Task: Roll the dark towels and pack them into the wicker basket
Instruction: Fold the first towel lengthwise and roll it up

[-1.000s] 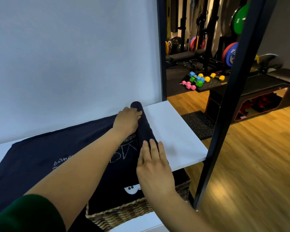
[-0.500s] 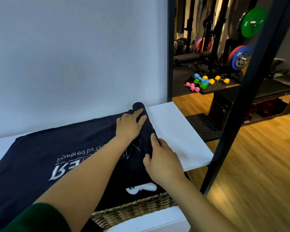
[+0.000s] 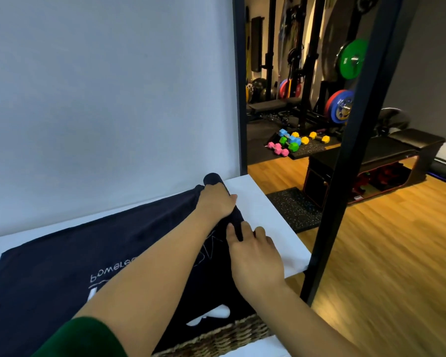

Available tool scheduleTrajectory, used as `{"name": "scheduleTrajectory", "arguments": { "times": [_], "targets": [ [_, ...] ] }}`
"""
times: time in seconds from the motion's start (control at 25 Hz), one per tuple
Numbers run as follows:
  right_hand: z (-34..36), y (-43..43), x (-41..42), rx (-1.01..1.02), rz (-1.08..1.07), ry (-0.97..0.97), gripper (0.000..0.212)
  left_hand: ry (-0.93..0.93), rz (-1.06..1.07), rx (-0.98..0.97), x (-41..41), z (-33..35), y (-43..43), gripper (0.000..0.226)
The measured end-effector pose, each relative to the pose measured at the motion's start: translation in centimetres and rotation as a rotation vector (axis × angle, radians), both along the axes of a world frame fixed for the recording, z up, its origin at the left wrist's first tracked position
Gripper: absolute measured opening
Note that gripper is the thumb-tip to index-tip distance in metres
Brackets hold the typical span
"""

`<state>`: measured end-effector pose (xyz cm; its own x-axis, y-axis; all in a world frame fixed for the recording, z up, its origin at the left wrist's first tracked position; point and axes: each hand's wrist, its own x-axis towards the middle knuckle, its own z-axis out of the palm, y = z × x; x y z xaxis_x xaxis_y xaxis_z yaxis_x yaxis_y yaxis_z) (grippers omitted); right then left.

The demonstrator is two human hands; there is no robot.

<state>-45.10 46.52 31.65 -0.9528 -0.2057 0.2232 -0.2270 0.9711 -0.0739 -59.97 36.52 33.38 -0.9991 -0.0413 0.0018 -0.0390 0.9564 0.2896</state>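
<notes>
The dark towel (image 3: 62,266) lies spread flat across the white desk (image 3: 271,215), its white printed lettering facing up. Its right end is wound into a tight roll (image 3: 213,179) that runs from the back wall (image 3: 101,86) toward the person. The near edge of the towel hangs over the rim of the wicker basket (image 3: 224,338), which sits low at the front, below the person's arms.

Both hands are on the roll. The left hand (image 3: 215,202), reaching out of a green sleeve (image 3: 83,338), sits on the far part of the roll, just short of its round end, with its fingers curled over the top and down the right side. The right hand (image 3: 252,256) is nearer, its fingers (image 3: 245,226) bent over the roll's right edge and its thumb set on the cloth on the other side, so it pinches the roll between them. The two hands are near each other but not touching.

To the right of the roll a strip of the desk is bare. A black post (image 3: 345,176) stands at the desk's right corner. Beyond it, on the wooden floor (image 3: 386,253), are a padded bench (image 3: 397,148), a cluster of coloured dumbbells (image 3: 291,143) on a dark mat, and a green weight plate (image 3: 350,59) on a rack.
</notes>
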Motion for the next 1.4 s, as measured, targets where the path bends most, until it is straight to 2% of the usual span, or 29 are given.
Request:
{"name": "scheduleTrajectory", "arguments": {
  "times": [0.08,0.16,0.28,0.4,0.52,0.6,0.72,0.88,1.04,1.12,1.2,1.32,1.4],
  "targets": [
    [-0.5,-0.4,0.3,-0.018,0.039,0.006,0.068,-0.011,-0.002,-0.185,1.3,-0.6,-1.7,0.062],
    [-0.4,-0.6,0.6,-0.015,0.115,-0.042,0.065,0.061,-0.048,-0.373,2.3,-1.1,-3.5,0.062],
    [0.9,-1.0,1.6,0.03,0.216,-0.107,0.056,0.083,-0.145,-0.45,3.1,-1.2,-4.9,0.055],
    [2.1,-1.0,1.9,0.048,0.293,-0.184,0.06,-0.028,-0.123,-0.347,3.2,-0.9,-5.9,0.054],
    [3.3,0.1,0.1,-0.247,0.276,-0.266,0.079,-0.118,-0.136,-0.121,3.8,-0.8,-7.0,0.054],
    [3.4,1.0,-1.2,-0.331,0.206,-0.306,0.079,-0.11,-0.14,0.009,3.9,-0.7,-7.6,0.054],
    [2.8,0.4,-0.7,-0.306,0.14,-0.463,0.086,-0.084,-0.065,0.066,3.7,1.1,-6.9,0.044],
    [2.2,-0.6,-0.7,-0.243,0.137,-0.438,0.085,0.018,0.022,0.07,2.7,2.2,-2.8,0.026],
    [1.8,0.9,-1.9,-0.197,0.087,-0.42,0.086,0.068,0.057,0.276,2.1,0.4,-0.4,0.041],
    [2.3,1.0,-1.5,-0.132,0.049,-0.394,0.085,0.084,0.014,0.316,1.9,-0.2,-0.6,0.048],
    [2.3,0.1,-1.2,-0.055,0.01,-0.349,0.083,0.048,-0.1,0.181,1.5,-0.6,-1.3,0.049],
    [1.9,-1.6,-0.5,0.024,-0.034,-0.181,0.084,0.055,-0.18,-0.17,1.5,-1.3,-3.7,0.053],
    [1.7,-1.9,-0.5,0.088,0.018,-0.265,0.075,0.123,-0.186,-0.308,1.7,-1.9,-5.1,0.056]
  ]
}}
